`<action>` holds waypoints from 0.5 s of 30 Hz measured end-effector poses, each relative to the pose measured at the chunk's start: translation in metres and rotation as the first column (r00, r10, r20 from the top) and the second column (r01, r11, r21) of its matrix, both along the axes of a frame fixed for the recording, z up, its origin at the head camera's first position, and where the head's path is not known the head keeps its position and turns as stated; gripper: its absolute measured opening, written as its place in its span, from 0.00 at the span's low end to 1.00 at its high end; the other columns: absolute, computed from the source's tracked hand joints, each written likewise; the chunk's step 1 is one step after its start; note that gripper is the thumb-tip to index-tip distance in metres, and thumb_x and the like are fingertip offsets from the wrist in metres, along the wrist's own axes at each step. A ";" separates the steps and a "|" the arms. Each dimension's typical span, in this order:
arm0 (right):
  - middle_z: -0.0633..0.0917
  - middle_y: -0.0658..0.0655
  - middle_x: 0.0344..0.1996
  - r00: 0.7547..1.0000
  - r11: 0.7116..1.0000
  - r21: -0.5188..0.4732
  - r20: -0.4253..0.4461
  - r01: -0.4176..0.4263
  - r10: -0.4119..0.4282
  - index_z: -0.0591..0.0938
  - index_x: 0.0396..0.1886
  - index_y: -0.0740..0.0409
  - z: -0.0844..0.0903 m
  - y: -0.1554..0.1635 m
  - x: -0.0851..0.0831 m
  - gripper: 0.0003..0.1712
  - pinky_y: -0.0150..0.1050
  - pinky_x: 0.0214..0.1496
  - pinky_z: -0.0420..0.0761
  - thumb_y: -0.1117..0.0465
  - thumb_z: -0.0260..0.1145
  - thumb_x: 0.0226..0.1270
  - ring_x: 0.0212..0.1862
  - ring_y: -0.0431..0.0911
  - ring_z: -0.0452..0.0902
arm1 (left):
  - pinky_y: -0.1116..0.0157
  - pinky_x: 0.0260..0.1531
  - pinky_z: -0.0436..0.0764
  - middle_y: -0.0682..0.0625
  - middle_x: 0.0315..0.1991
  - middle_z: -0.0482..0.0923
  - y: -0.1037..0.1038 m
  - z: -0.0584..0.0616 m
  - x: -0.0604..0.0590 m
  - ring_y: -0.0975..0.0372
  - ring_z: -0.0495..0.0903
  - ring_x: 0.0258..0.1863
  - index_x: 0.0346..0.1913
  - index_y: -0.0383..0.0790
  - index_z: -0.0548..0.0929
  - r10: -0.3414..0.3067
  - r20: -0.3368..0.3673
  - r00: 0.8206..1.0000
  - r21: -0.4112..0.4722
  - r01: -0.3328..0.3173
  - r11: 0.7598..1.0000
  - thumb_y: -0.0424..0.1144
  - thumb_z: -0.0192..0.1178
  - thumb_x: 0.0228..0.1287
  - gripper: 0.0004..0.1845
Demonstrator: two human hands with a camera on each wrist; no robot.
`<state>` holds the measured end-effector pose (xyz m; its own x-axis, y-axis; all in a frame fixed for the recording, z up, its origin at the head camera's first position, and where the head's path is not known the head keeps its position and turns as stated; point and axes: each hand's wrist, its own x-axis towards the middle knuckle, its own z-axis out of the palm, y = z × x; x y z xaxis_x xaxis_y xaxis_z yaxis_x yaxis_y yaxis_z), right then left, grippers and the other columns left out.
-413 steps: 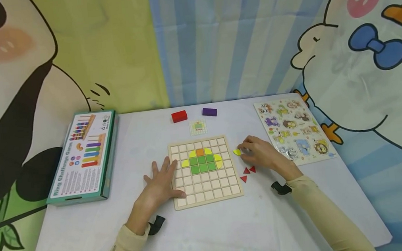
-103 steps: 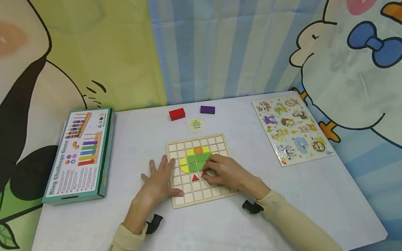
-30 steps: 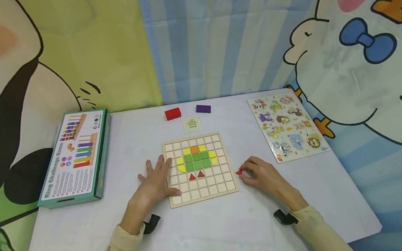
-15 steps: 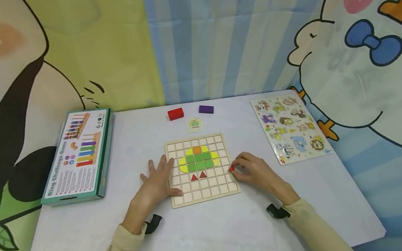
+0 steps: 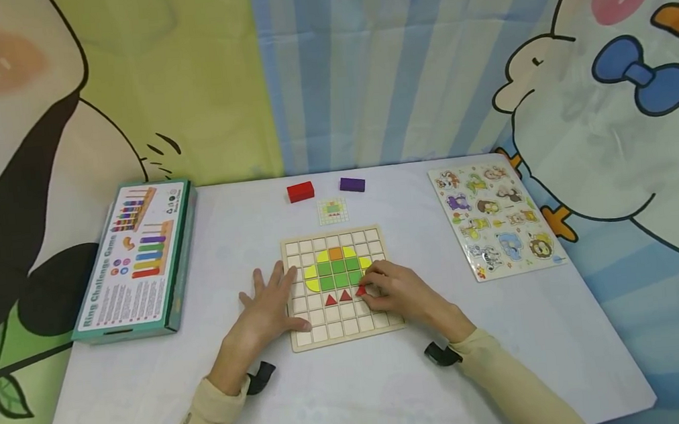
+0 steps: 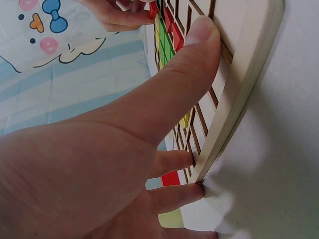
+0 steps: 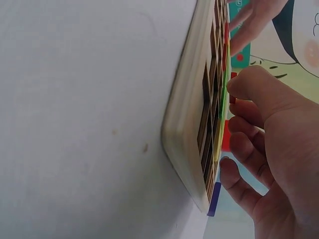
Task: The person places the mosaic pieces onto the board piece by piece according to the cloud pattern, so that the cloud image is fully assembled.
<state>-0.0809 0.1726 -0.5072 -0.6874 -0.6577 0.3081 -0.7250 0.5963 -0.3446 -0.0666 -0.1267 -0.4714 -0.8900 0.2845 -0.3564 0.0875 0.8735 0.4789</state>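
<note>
In the head view a square wooden grid board (image 5: 326, 333) lies on the table, bearing green squares (image 5: 339, 272), an orange square (image 5: 335, 253) and several yellow rounded pieces (image 5: 312, 285). Two red triangles (image 5: 330, 299) sit in a row below the green ones. My right hand (image 5: 404, 294) pinches a third red triangle (image 5: 360, 291) between thumb and forefinger, just right of that row. With fingers spread, my left hand (image 5: 263, 313) rests on the board's left edge; its thumb (image 6: 202, 32) lies on the grid in the left wrist view.
Behind the board lie a small pattern card (image 5: 333, 211), a red block (image 5: 301, 192) and a purple block (image 5: 352, 184). A ring game box (image 5: 132, 264) stands at the left. An animal picture board (image 5: 498, 218) lies at the right.
My right hand has come left from beside the board to over its grid, bringing the red triangle along. Earlier, it set down the other red triangles. My left hand stays put.
</note>
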 end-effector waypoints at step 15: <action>0.83 0.49 0.43 0.997 0.998 0.053 0.080 0.017 -0.021 0.89 0.46 0.54 0.001 -0.006 0.004 0.13 0.32 0.45 0.83 0.57 0.74 0.63 0.43 0.39 0.78 | 0.18 0.60 0.46 0.33 0.82 0.42 0.000 -0.002 0.000 0.26 0.35 0.77 0.81 0.39 0.54 0.003 -0.002 1.000 -0.003 -0.003 1.000 0.50 0.83 0.42 0.65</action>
<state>-0.0772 0.1670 -0.5057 -0.7212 -0.6581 0.2165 -0.6845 0.6286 -0.3693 -0.0671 -0.1266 -0.4737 -0.8915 0.2810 -0.3553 0.0861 0.8752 0.4760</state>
